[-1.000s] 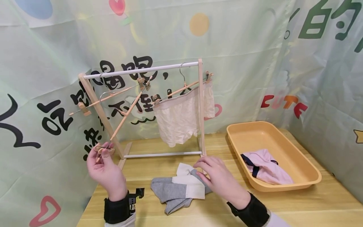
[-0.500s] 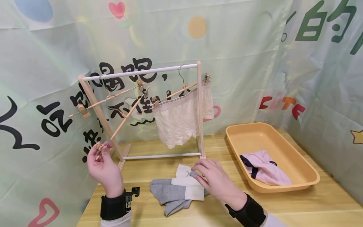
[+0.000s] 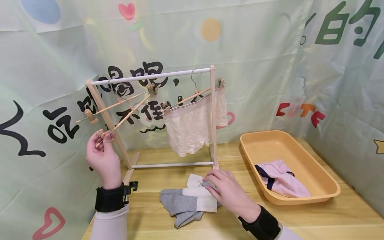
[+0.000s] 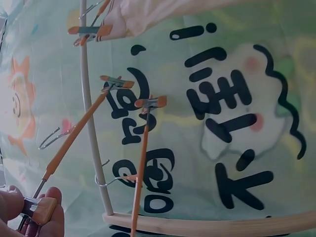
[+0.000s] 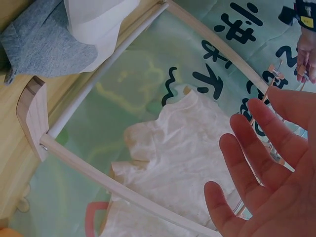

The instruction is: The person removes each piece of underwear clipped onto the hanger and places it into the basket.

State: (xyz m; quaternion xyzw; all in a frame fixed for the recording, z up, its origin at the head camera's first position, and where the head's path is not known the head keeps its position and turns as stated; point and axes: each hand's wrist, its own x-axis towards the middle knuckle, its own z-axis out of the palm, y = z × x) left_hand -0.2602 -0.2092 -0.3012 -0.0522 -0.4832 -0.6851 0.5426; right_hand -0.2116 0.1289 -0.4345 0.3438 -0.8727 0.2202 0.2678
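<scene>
My left hand (image 3: 103,160) pinches the clip (image 4: 39,210) at the lower end of a wooden clip hanger (image 3: 129,115). That hanger slants up to the right, and its metal hook is below the rack's top rail. Another clip hanger (image 3: 112,108) hangs from the rail behind it, with no garment on it. My right hand (image 3: 228,190) is over the right end of a folded grey and white garment (image 3: 180,201) on the table. In the right wrist view its fingers (image 5: 247,158) are spread and loosely bent, with nothing in them.
The drying rack (image 3: 212,133) has a wooden frame and white rails. White shorts (image 3: 189,126) hang at its right from a clip hanger (image 3: 192,96). An orange tub (image 3: 294,143) at the right holds a pink garment (image 3: 282,178) with navy trim. Printed cloth surrounds the wooden table (image 3: 318,220).
My left hand has risen and shifted slightly left with the hanger, whose hook is now closer to the top rail. The right hand stays almost in place over the grey and white garment.
</scene>
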